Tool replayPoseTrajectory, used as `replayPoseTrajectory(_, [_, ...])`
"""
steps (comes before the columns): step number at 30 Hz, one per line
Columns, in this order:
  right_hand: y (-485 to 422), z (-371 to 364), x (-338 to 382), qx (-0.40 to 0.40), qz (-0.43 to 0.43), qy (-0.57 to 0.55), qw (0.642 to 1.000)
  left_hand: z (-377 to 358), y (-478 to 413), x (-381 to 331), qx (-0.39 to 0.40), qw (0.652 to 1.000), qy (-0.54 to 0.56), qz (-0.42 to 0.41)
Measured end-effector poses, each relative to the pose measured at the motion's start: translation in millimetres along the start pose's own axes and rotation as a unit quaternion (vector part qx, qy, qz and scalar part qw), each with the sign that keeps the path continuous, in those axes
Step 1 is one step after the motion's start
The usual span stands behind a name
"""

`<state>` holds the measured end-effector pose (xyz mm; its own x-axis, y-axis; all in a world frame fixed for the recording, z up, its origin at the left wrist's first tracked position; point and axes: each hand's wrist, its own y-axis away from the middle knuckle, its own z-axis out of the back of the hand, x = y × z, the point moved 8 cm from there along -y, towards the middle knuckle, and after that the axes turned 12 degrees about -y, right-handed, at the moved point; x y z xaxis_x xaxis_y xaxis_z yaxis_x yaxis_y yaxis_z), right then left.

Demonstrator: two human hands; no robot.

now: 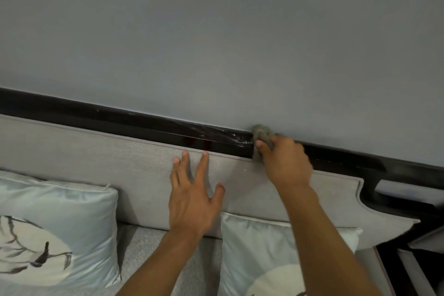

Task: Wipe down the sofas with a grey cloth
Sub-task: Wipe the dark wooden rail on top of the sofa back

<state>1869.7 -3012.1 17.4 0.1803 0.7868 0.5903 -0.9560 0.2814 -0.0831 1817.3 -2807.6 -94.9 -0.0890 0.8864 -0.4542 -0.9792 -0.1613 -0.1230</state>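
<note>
A grey sofa fills the lower half of the view, its padded backrest [96,158] topped by a glossy dark wooden rail [149,125]. My right hand [286,163] grips a bunched grey cloth [262,136] and holds it against the rail, close to the wall. A wet streak shines on the rail just left of the cloth. With straight, spread fingers, my left hand [194,194] rests flat on the backrest fabric, left of and below the cloth.
Two pale blue cushions with an ink-style print lean on the backrest, one at left [52,228], one under my right forearm [259,252]. A plain grey wall [216,43] rises right behind the rail. The dark wooden armrest frame [403,199] curves down at right.
</note>
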Motion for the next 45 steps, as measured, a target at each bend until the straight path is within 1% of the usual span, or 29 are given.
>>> replayPoseTrajectory(2, [6.7,-27.1,29.4,0.026,0.033,0.005,0.999,1.8,0.0,1.9,0.009,1.000,-0.019,-0.011])
replayPoseTrajectory(4, [7.9,-37.6,43.2,0.042,0.049,0.018,0.998,3.5,-0.1,2.9,0.020,0.998,-0.046,-0.029])
replayPoseTrajectory(6, [2.6,-23.2,32.6,0.028,0.028,0.032,0.999,5.0,0.5,6.0,0.034,0.997,-0.066,-0.037])
replayPoseTrajectory(9, [-1.7,11.8,-3.3,-0.014,-0.017,0.040,0.999,7.2,0.8,4.8,0.048,0.996,-0.066,-0.035])
replayPoseTrajectory(12, [2.8,10.9,-4.2,-0.026,-0.030,0.025,0.999,11.1,1.2,1.4,0.056,0.996,-0.064,-0.030])
replayPoseTrajectory(14, [3.8,-9.1,18.3,-0.014,-0.011,0.028,0.999,12.0,1.4,-0.2,0.067,0.995,-0.068,-0.025])
replayPoseTrajectory(17, [13.4,-46.6,65.8,0.047,0.076,0.043,0.995,14.0,0.8,-1.0,0.074,0.993,-0.088,-0.022])
replayPoseTrajectory(19, [15.1,-51.9,74.5,0.073,0.110,0.046,0.990,14.9,-0.2,0.1,0.078,0.992,-0.100,-0.021])
replayPoseTrajectory(21, [7.9,-35.6,54.6,0.071,0.100,0.026,0.992,16.8,-0.6,0.3,0.081,0.991,-0.102,-0.016])
replayPoseTrajectory(24, [3.3,-1.4,7.6,0.030,0.062,0.046,0.997,16.6,-1.1,-0.7,0.088,0.990,-0.107,-0.009])
replayPoseTrajectory(27, [8.1,8.4,-2.9,0.007,0.057,0.044,0.997,14.7,-1.8,-1.0,0.093,0.989,-0.118,-0.010])
replayPoseTrajectory(30, [9.9,-15.0,25.0,0.030,0.074,0.051,0.995,14.7,-1.6,0.6,0.097,0.986,-0.132,-0.008])
replayPoseTrajectory(33, [19.5,-58.7,78.6,0.098,0.128,0.037,0.986,17.1,-2.8,0.6,0.095,0.985,-0.145,-0.011])
replayPoseTrajectory(35, [21.6,-72.8,99.3,0.125,0.139,0.025,0.982,17.9,-3.0,1.9,0.103,0.984,-0.144,-0.011])
replayPoseTrajectory(37, [17.2,-65.7,93.9,0.115,0.120,0.016,0.986,20.1,-4.2,4.2,0.108,0.985,-0.130,-0.010])
replayPoseTrajectory(41, [18.2,-37.2,55.7,0.055,0.077,0.010,0.995,23.4,-5.3,5.8,0.107,0.988,-0.104,-0.032])
replayPoseTrajectory(43, [22.7,-42.0,60.5,0.035,0.066,0.005,0.997,24.5,-6.1,9.6,0.102,0.989,-0.095,-0.047])
replayPoseTrajectory(45, [25.6,-64.2,83.5,0.032,0.068,0.016,0.997,26.9,-5.5,13.3,0.095,0.990,-0.082,-0.070])
